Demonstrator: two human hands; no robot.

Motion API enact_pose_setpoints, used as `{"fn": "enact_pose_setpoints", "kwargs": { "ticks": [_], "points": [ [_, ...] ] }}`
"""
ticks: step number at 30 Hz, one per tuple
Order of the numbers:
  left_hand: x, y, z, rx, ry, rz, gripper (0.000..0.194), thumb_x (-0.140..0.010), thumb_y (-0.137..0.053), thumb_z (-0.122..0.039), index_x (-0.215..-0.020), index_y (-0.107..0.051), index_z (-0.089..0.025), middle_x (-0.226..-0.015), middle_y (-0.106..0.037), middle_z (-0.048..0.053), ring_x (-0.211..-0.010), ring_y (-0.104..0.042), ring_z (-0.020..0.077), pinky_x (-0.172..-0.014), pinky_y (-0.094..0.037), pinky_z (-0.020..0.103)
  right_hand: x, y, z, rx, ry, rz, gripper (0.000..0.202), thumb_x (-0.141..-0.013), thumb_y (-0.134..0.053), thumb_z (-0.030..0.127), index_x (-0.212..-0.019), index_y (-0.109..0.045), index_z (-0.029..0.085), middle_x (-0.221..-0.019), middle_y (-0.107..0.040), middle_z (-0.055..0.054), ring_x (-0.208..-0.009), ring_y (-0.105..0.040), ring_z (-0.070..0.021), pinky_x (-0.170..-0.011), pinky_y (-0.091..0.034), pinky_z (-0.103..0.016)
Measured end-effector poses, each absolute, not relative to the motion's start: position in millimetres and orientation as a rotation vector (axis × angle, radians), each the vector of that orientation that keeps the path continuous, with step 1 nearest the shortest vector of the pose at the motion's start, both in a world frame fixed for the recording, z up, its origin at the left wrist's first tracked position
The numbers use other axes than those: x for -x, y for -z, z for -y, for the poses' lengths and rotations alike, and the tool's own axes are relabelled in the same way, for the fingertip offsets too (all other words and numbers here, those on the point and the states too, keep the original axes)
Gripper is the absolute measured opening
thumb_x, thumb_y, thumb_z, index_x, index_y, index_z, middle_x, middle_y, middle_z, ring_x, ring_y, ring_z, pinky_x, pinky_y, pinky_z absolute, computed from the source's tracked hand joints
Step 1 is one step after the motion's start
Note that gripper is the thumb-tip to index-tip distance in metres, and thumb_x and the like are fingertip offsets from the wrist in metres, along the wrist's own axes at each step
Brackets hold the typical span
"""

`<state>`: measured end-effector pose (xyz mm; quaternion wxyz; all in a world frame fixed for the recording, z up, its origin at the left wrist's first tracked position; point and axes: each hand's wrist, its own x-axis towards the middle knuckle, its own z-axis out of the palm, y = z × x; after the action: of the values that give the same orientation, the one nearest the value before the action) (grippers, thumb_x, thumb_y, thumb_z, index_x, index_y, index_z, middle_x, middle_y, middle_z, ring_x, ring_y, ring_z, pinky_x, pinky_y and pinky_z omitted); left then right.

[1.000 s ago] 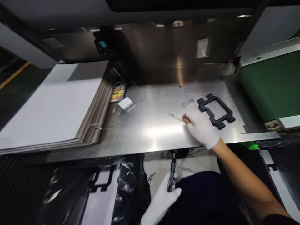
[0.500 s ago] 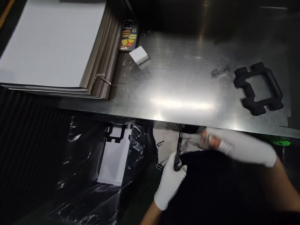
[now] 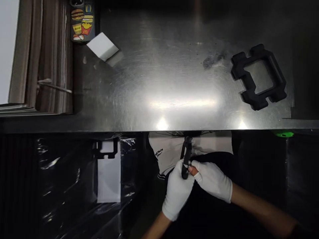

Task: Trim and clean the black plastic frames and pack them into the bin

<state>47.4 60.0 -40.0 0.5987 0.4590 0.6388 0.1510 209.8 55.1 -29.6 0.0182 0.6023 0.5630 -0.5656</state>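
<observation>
My left hand [image 3: 178,189], in a white glove, is closed around a black notched frame [image 3: 187,151] held on edge above my lap. My right hand [image 3: 211,179] is also gloved, with a bare thumb tip showing. Its fingers are pinched against the side of the frame close to my left fingers. Something small and shiny shows at the pinch, too small to name. A similar black frame [image 3: 252,96] lies flat on the right of the metal table [image 3: 159,76].
A stack of cardboard sheets [image 3: 53,63] stands at the left, beside a phone [image 3: 83,25] with food pictures on its case. Near it lies a white block [image 3: 102,45]. Below the table edge, a dark plastic bag [image 3: 67,179] holds a white piece [image 3: 109,181] and another black frame [image 3: 107,154].
My right hand has moved left and down, from beside the frame to pinching at it. My left hand keeps its hold. The view has shifted and levelled out.
</observation>
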Motion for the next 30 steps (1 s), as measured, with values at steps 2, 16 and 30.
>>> {"fn": "enact_pose_setpoints", "kwargs": {
  "ticks": [2,16,30],
  "points": [
    [-49,39,-60,-1.037,-0.344,-1.511,0.011,-0.086,-0.066,-0.030,-0.093,-0.064,-0.022,-0.083,-0.069,0.001,-0.078,-0.067,0.0196,-0.077,-0.056,0.032,-207,30,-54,-1.899,1.708,-1.757,0.035,-0.119,-0.038,0.040,-0.116,-0.069,0.024,-0.100,-0.083,-0.004,-0.085,-0.079,-0.0204,-0.069,-0.045,-0.029],
    [-58,38,-61,-1.074,-0.340,-1.590,0.010,-0.081,-0.065,-0.028,-0.079,-0.057,-0.024,-0.070,-0.061,-0.001,-0.066,-0.058,0.0166,-0.064,-0.047,0.028,-201,26,-51,-1.906,1.615,-1.666,0.034,-0.120,-0.037,0.037,-0.110,-0.065,0.022,-0.093,-0.081,-0.004,-0.078,-0.077,-0.0212,-0.065,-0.036,-0.031],
    [-55,33,-61,-1.049,-0.319,-1.591,0.010,-0.086,-0.068,-0.030,-0.092,-0.069,-0.022,-0.083,-0.075,0.003,-0.076,-0.070,0.0213,-0.073,-0.057,0.031,-219,25,-49,-1.918,1.763,-1.817,0.037,-0.119,-0.037,0.044,-0.100,-0.061,0.024,-0.087,-0.076,0.000,-0.073,-0.072,-0.0173,-0.065,-0.044,-0.028]
  ]
}}
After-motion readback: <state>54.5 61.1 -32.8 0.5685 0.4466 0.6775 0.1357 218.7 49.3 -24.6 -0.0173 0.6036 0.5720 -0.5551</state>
